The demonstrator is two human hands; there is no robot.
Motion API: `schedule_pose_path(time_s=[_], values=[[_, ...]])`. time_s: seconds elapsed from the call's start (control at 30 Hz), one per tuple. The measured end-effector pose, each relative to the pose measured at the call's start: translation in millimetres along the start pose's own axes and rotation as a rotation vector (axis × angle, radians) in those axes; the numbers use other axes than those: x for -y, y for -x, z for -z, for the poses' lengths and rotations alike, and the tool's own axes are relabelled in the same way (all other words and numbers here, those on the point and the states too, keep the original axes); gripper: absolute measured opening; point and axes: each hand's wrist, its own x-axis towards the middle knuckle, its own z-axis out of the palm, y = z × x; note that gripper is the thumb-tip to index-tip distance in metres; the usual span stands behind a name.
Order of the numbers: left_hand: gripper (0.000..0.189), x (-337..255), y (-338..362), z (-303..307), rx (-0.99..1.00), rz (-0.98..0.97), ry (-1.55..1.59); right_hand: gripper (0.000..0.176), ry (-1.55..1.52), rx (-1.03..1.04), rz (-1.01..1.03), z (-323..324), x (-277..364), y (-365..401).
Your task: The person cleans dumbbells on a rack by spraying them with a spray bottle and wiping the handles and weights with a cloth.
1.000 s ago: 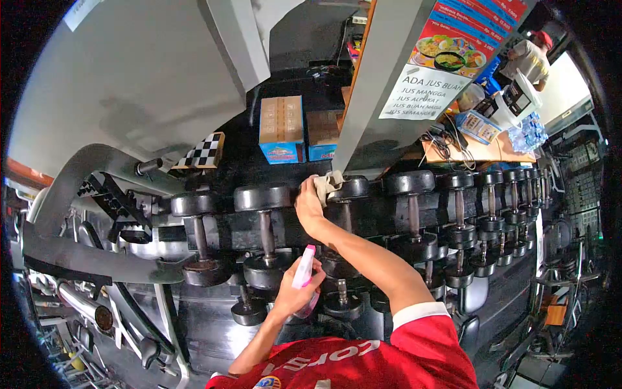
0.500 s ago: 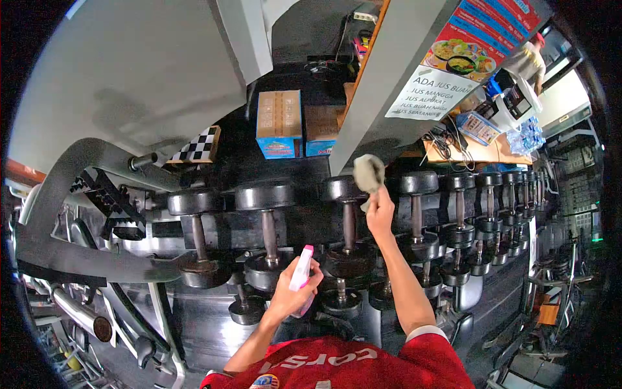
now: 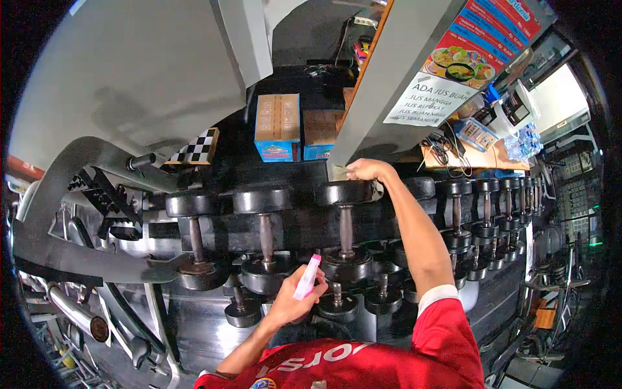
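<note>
My left hand point(image 3: 293, 299) is closed round a spray bottle point(image 3: 307, 279) with a white and pink head; most of its body is hidden by the fingers. Stretched out ahead, my right hand point(image 3: 368, 170) grips a light-coloured cloth point(image 3: 339, 172) at the far side of a black dumbbell's point(image 3: 346, 232) outer head. Part of the cloth hangs down by that head's right side. The dumbbell rests on the rack with its grey handle pointing away from me. My right forearm hides some of the dumbbells beside it.
More dumbbells point(image 3: 265, 236) line the rack point(image 3: 303, 227) on both sides, with a lower row beneath. A grey pillar point(image 3: 382, 97) with posters rises just behind. Cardboard boxes point(image 3: 277, 120) stand beyond the rack. Gym machine frame point(image 3: 65, 259) at left; cluttered wooden table point(image 3: 476, 159) at right.
My right hand has moved forward and slightly left, bringing the cloth from above the rack's right side to the dumbbell's far head. My left hand still holds the spray bottle, slightly lower.
</note>
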Motion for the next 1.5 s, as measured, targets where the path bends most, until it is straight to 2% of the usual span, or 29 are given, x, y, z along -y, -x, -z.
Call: schedule_pose_path(time_s=[0.07, 0.13, 0.17, 0.2, 0.27, 0.33, 0.4, 0.43, 0.47, 0.57, 0.63, 0.73, 0.8, 0.87, 0.9, 0.97, 1.07, 1.13, 1.2, 1.23, 1.3, 1.33, 1.4, 1.43, 1.47, 1.5], values=[[0.020, 0, -4, 0, -0.006, -0.006, -0.006, 0.045, 0.022, 0.062, -0.037, 22, 33, 15], [0.021, 2, -7, -2, -0.026, 0.025, 0.085, 0.046, 0.051, 0.193, 0.083, 41, 61, 34], [0.021, 1, -9, -3, -0.027, 0.029, 0.087, 0.043, 0.033, 0.145, 0.223, 48, 60, 36], [0.021, 0, -10, -4, -0.026, 0.042, 0.071, 0.041, -0.015, 0.132, 0.129, 57, 66, 43], [0.021, 1, -10, -4, -0.024, 0.059, 0.047, 0.042, -0.232, 0.015, 0.070, 59, 52, 39], [0.020, 5, -9, -6, -0.012, 0.020, 0.038, 0.038, -0.170, -0.050, 0.080, 48, 37, 17], [0.019, 4, -6, -6, -0.011, -0.001, -0.032, 0.031, 0.016, -0.037, -0.112, 27, 39, -5], [0.019, 3, -4, -6, -0.008, -0.021, -0.098, 0.026, 0.033, -0.054, -0.058, 4, 25, -29], [0.019, 2, -2, -6, -0.010, -0.021, -0.101, 0.026, 0.102, 0.019, 0.157, -4, 34, -32], [0.020, 0, 6, -6, 0.008, 0.017, -0.137, 0.024, 0.254, 0.029, 0.220, -7, 60, -29], [0.021, 4, 10, -7, 0.011, 0.023, -0.001, 0.023, 0.218, -0.036, 0.237, -5, 79, -3], [0.021, 12, 12, -8, 0.043, 0.029, 0.052, 0.020, 0.235, -0.407, 0.157, -24, 102, 55], [0.020, 14, 16, -9, 0.049, 0.012, 0.055, 0.019, 0.195, -0.494, 0.142, -35, 109, 82], [0.020, 12, 19, -8, 0.048, -0.003, 0.062, 0.023, 0.146, -0.646, 0.225, -43, 109, 101], [0.019, 9, 21, -7, 0.036, 0.016, 0.078, 0.023, 0.148, -0.645, 0.226, -52, 106, 106], [0.019, 10, 24, -6, 0.036, 0.036, 0.097, 0.027, 0.083, -0.961, 0.300, -77, 96, 114], [0.019, 18, 25, -1, -0.008, 0.011, 0.102, 0.032, 0.089, -1.166, 0.310, -116, 76, 114], [0.020, 17, 27, 5, -0.034, -0.024, 0.078, 0.033, -0.013, -1.208, 0.273, -136, 73, 119], [0.019, 10, 31, 11, -0.053, -0.046, 0.023, 0.028, -0.580, -1.156, -0.122, -147, 69, 122], [0.018, 9, 32, 14, -0.074, -0.022, 0.052, 0.028, -0.580, -1.158, -0.118, -150, 61, 118], [0.017, 7, 35, 18, -0.111, 0.010, 0.070, 0.034, -0.628, -0.989, -0.412, -158, 36, 106], [0.017, 6, 35, 19, -0.112, 0.007, 0.070, 0.034, -0.627, -0.991, -0.409, -163, 24, 97], [0.017, 6, 37, 19, -0.132, -0.024, 0.060, 0.041, -1.015, -1.128, -0.235, -160, 24, 91], [0.017, 12, 36, 20, -0.140, -0.061, 0.062, 0.045, -1.000, -1.255, -0.216, -162, 27, 86], [0.017, 15, 37, 19, -0.140, -0.065, 0.062, 0.040, -0.882, -1.368, -0.251, -164, 33, 80], [0.017, 17, 38, 17, -0.130, -0.052, 0.104, 0.037, -0.811, -1.364, -0.198, -159, 51, 85]])
